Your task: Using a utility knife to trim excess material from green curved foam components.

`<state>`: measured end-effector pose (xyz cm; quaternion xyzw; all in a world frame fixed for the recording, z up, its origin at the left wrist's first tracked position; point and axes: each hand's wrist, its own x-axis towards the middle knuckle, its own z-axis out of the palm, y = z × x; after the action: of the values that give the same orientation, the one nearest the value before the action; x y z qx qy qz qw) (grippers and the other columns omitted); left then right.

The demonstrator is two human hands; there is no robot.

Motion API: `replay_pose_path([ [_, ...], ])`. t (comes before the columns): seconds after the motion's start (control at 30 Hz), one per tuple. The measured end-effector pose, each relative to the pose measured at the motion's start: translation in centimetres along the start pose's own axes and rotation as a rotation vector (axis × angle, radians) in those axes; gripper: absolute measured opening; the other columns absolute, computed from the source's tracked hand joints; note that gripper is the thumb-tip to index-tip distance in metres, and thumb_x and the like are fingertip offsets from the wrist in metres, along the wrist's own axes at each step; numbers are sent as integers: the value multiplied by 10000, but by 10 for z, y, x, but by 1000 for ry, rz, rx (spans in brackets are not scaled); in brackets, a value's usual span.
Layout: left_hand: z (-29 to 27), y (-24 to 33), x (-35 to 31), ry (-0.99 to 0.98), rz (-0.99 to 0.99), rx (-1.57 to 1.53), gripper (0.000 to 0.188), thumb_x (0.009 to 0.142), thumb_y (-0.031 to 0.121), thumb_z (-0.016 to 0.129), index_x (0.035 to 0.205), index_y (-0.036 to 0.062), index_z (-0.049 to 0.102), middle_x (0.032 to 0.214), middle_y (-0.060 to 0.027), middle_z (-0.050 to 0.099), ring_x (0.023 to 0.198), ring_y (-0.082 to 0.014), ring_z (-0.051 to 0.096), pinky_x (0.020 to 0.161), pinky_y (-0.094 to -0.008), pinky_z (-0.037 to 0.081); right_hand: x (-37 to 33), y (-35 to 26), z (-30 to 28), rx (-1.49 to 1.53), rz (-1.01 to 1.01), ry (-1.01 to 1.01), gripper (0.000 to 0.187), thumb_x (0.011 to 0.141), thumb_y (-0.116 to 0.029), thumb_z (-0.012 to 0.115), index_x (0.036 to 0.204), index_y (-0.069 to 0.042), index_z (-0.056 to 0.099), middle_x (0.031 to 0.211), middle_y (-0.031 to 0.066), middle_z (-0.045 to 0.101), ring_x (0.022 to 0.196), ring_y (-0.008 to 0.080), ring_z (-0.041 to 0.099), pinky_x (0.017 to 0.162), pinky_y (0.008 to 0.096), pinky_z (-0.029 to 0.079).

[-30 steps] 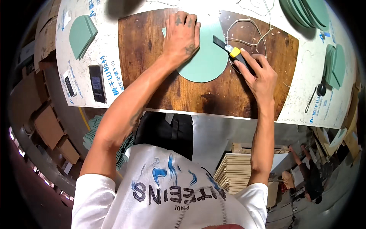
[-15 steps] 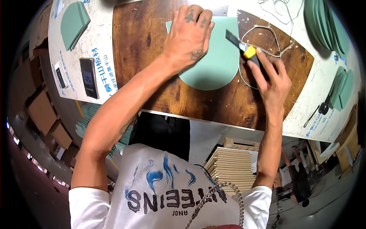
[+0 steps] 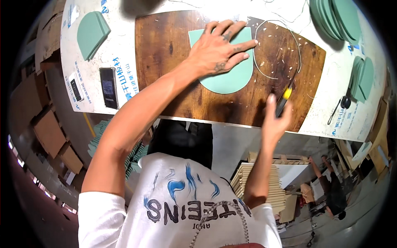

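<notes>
head camera, looking down (fisheye), close

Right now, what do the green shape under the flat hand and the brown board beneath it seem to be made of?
The green U-shaped sheet looks like thin foam or soft board: matte, even colour, a cleanly cut edge, though the view can't settle which. The brown cutting board looks like worn wood or hardboard: dark stains, scratches and pale shavings scattered on it. The left hand lies flat on the sheet.
</notes>
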<state>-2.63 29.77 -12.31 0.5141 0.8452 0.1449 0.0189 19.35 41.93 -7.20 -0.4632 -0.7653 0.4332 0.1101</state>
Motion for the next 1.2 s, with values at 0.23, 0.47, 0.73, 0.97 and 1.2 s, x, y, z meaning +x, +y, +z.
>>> replay_pose_path([
  [0.23, 29, 46, -49, 162, -24, -169, 418, 930, 364, 661, 1344, 331, 607, 1534, -188, 363, 1365, -435, 360, 1076, -644, 271, -168, 42, 49, 698, 575, -3, 264, 1029, -202, 548, 1103, 39, 468, 1018, 180, 649, 917, 287, 690, 767, 385, 575],
  [0.47, -9, 104, -173, -224, 301, -344, 673, 934, 416, 604, 1514, 150, 389, 1624, -96, 264, 1516, -323, 179, 1143, -724, 75, -187, 40, 68, 879, 586, 310, 211, 982, -198, 640, 929, -2, 585, 845, 29, 576, 751, 145, 550, 635, 313, 429],
  [0.73, -85, 102, -158, -439, 478, -331, 774, 843, 254, 706, 1508, 53, 365, 1602, -216, 253, 1500, -375, 212, 1136, -677, 225, -187, -14, 36, 852, 371, 322, 160, 965, -117, 649, 1056, -1, 586, 949, 52, 613, 799, 130, 587, 680, 290, 488],
  [0.97, -118, 55, -121, 46, -77, -835, 354, 959, 277, 616, 1246, 70, 633, 866, -170, 735, 773, -331, 729, 727, -388, 575, -170, -26, 14, 849, 161, 280, 238, 1028, -188, 545, 1133, 23, 509, 1082, 243, 670, 792, 216, 685, 635, 283, 556],
  [1.2, -66, -46, -145, 236, -306, -551, 533, 910, 362, 708, 1274, -13, 608, 1199, -238, 653, 1083, -358, 646, 946, -414, 502, -165, 8, 82, 338, 26, 234, 399, 1019, -191, 573, 1359, 10, 515, 1086, 93, 639, 884, 145, 630, 694, 276, 572],
])
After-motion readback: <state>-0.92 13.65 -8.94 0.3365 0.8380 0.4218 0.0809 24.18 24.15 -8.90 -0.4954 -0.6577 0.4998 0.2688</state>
